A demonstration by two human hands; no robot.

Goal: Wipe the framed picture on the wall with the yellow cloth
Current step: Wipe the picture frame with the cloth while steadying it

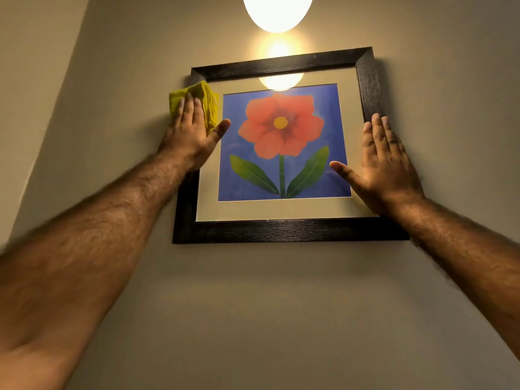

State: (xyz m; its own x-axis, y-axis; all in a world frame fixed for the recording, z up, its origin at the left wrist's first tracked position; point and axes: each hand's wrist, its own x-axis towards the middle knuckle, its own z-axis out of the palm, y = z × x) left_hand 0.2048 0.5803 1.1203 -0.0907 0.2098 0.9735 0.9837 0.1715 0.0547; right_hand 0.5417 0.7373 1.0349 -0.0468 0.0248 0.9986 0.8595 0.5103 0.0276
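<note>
Where the framed picture hangs on the beige wall under a glowing lamp, my left hand lies flat with fingers together, pressing the folded yellow cloth onto the frame's upper left corner, thumb spread onto the glass. My right hand rests open and empty on the frame's right side, fingers straight up, thumb out across the glass. Contents: red flower, green leaves, blue ground, pale mount, dark wooden frame; lamp reflected in the glass.
</note>
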